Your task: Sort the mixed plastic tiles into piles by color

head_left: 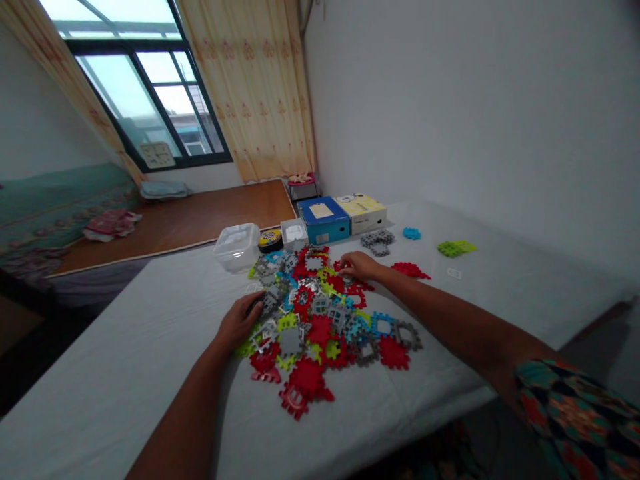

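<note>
A spread-out pile of notched plastic interlocking tiles [307,377] in red, grey, blue, lime green and white lies in front of me. At the pile's left edge, my left hand [242,321] has its fingers curled against a grey interlocking tile [273,300], thumb close to the fingers. My right hand [360,265] reaches over the pile's far right part. Its fingers are bent and pressed together, beside red tiles; what lies between the fingertips is too small to make out. Some tiles are square frames with window bars.
Sorted groups lie to the right: grey tiles [378,241], blue tiles [412,233], green tiles [453,249], red tiles [410,269] and a white piece [454,273]. Behind the pile stand a clear plastic box [237,245], a round black-and-yellow tin [271,240], a blue box [325,230] and a yellow box [367,212].
</note>
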`<state>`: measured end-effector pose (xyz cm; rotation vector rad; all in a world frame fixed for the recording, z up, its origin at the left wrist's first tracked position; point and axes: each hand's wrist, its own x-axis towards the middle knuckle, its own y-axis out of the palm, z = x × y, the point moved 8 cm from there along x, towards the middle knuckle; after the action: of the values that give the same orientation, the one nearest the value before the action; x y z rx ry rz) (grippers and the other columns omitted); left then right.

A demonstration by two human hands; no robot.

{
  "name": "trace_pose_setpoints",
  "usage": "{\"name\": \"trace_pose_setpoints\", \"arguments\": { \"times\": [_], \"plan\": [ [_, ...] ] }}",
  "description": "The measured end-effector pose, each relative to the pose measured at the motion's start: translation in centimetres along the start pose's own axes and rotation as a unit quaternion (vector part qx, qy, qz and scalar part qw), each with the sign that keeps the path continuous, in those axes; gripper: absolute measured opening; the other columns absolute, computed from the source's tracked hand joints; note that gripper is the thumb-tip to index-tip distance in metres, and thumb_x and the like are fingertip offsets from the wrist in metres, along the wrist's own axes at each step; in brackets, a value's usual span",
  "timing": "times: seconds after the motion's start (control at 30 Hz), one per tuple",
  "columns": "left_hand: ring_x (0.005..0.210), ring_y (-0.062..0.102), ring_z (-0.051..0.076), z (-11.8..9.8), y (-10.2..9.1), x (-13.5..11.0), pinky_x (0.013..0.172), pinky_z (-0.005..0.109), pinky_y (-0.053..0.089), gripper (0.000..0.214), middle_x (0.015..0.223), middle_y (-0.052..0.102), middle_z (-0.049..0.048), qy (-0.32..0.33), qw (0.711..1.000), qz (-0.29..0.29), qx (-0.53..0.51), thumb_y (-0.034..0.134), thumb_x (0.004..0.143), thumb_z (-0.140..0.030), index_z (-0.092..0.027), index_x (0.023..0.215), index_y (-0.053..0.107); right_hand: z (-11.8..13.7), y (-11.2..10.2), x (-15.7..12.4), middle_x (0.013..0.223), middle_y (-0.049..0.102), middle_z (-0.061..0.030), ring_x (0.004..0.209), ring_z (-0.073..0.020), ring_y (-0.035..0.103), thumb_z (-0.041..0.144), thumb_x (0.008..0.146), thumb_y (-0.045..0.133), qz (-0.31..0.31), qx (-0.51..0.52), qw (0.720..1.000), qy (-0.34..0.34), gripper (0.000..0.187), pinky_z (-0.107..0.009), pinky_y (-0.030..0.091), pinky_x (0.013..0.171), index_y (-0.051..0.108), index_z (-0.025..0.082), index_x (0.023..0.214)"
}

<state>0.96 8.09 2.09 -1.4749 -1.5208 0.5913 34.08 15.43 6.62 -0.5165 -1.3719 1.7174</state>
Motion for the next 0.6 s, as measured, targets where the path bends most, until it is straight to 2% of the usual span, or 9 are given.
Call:
{"name": "trace_pose_setpoints", "arguments": {
  "times": [0.1, 0.17, 0.23, 0.33, 0.4, 0.47, 0.6],
  "plan": [
    [0.117, 0.060, 0.026, -0.2, -0.2, 0.0, 0.103, 0.043, 0.046, 0.055, 0.126, 0.066, 0.0103, 0.002, 1.000, -0.001, -0.005, 0.042, 0.087, -0.052, -0.018, 0.124, 0.063, -1.1, -2.2, -1.6, 0.121, 0.061, -0.0093, 0.106, -0.0240, 0.060, 0.038, 0.090, 0.061, -0.032, 0.012, 0.999, 0.000, 0.035, -0.044, 0.052, 0.090, 0.062, 0.019, 0.119],
    [0.116, 0.060, 0.026, -0.3, -0.3, 0.0, 0.103, 0.043, 0.046, 0.054, 0.126, 0.066, 0.0096, 0.001, 1.000, 0.002, -0.005, 0.042, 0.087, -0.052, -0.019, 0.125, 0.062, -3.1, -4.5, -3.3, 0.118, 0.065, -0.0092, 0.109, -0.0259, 0.060, 0.039, 0.085, 0.066, -0.065, 0.036, 0.997, 0.002, 0.036, -0.044, 0.050, 0.094, 0.065, 0.021, 0.116],
    [0.116, 0.060, 0.026, -0.3, -0.4, 0.0, 0.103, 0.043, 0.046, 0.054, 0.126, 0.066, 0.0094, 0.000, 1.000, 0.004, -0.003, 0.042, 0.087, -0.052, -0.019, 0.125, 0.062, -6.4, -6.7, -5.5, 0.118, 0.066, -0.0083, 0.111, -0.0259, 0.060, 0.039, 0.080, 0.068, -0.091, 0.088, 0.992, 0.019, 0.039, -0.043, 0.049, 0.096, 0.067, 0.022, 0.115],
    [0.117, 0.060, 0.026, -0.2, -0.4, 0.0, 0.103, 0.043, 0.046, 0.055, 0.127, 0.066, 0.0100, 0.001, 1.000, 0.003, -0.002, 0.042, 0.087, -0.053, -0.018, 0.124, 0.062, -12.8, -8.8, -9.4, 0.118, 0.067, -0.0085, 0.107, -0.0245, 0.063, 0.037, 0.076, 0.069, -0.101, 0.152, 0.979, 0.090, 0.042, -0.040, 0.051, 0.094, 0.067, 0.021, 0.115],
    [0.117, 0.060, 0.026, 0.0, -0.4, -0.1, 0.103, 0.043, 0.046, 0.056, 0.127, 0.065, 0.0106, -0.001, 1.000, 0.001, -0.001, 0.041, 0.087, -0.054, -0.018, 0.124, 0.062, -16.6, -9.4, -12.0, 0.115, 0.068, -0.0098, 0.104, -0.0250, 0.065, 0.034, 0.073, 0.069, -0.111, 0.137, 0.974, 0.145, 0.042, -0.040, 0.051, 0.092, 0.067, 0.020, 0.113],
    [0.118, 0.060, 0.026, 0.2, -0.4, 0.0, 0.104, 0.043, 0.045, 0.057, 0.127, 0.065, 0.0112, -0.001, 1.000, -0.001, 0.001, 0.041, 0.087, -0.054, -0.017, 0.124, 0.062, -19.2, -9.4, -14.1, 0.113, 0.069, -0.0106, 0.102, -0.0259, 0.065, 0.029, 0.071, 0.068, -0.116, 0.086, 0.972, 0.186, 0.040, -0.041, 0.051, 0.091, 0.069, 0.020, 0.110],
    [0.117, 0.059, 0.027, 0.3, -0.3, 0.1, 0.104, 0.044, 0.045, 0.056, 0.126, 0.066, 0.0109, -0.006, 1.000, 0.005, 0.004, 0.041, 0.087, -0.054, -0.018, 0.125, 0.062, -20.7, -7.5, -15.6, 0.112, 0.070, -0.0120, 0.099, -0.0266, 0.066, 0.017, 0.066, 0.066, -0.060, 0.008, 0.974, 0.219, 0.043, -0.039, 0.052, 0.090, 0.069, 0.017, 0.109]
  ]
}}
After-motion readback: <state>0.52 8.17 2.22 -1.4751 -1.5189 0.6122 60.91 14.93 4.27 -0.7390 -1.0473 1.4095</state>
